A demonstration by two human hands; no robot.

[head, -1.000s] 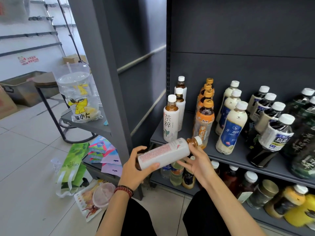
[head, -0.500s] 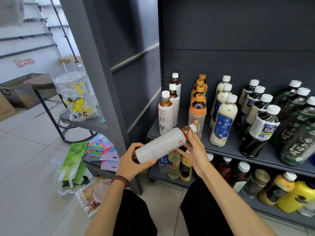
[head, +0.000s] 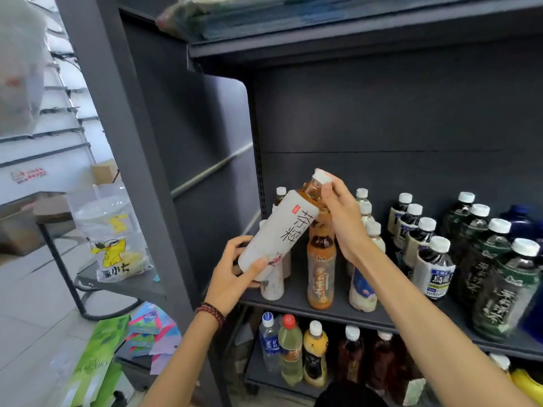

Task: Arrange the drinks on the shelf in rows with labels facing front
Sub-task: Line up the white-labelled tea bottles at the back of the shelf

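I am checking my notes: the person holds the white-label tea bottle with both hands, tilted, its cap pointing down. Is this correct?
Not quite. The head view shows the white-label tea bottle tilted with its cap pointing up, not down. The rest holds: the left hand grips its base and the right hand holds its neck.

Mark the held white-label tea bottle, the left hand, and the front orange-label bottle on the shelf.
white-label tea bottle (head: 276,236): head view, middle of its white label.
left hand (head: 232,274): head view, middle of the hand.
orange-label bottle (head: 321,274): head view, front of its label.
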